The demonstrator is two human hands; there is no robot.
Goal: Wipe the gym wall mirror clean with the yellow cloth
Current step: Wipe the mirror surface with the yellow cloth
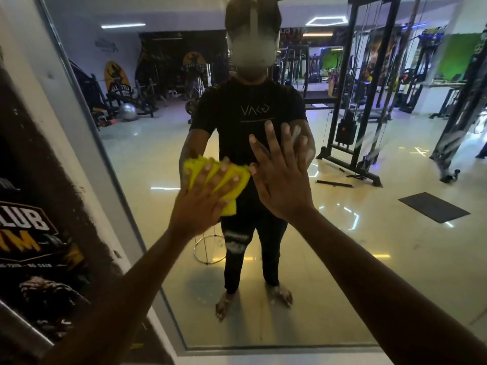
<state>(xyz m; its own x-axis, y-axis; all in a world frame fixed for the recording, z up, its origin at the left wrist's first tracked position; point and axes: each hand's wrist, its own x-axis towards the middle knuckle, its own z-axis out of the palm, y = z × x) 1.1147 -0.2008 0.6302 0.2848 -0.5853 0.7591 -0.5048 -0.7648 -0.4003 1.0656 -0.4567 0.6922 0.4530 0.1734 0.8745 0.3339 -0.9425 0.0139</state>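
The large wall mirror (369, 233) fills most of the view and reflects me and the gym behind. My left hand (205, 201) presses the folded yellow cloth (229, 180) flat against the glass at about waist height of my reflection, fingers spread straight over it. To its right, my right hand (279, 177) lies flat on the mirror, fingers straight and spread, holding nothing. Smears show on the glass near the upper right.
The mirror's grey frame (110, 164) runs diagonally down the left, with a dark gym poster on the wall (31, 233) beside it. The frame's bottom edge (263, 350) sits low. Reflected cable machines, benches and a floor mat appear in the glass.
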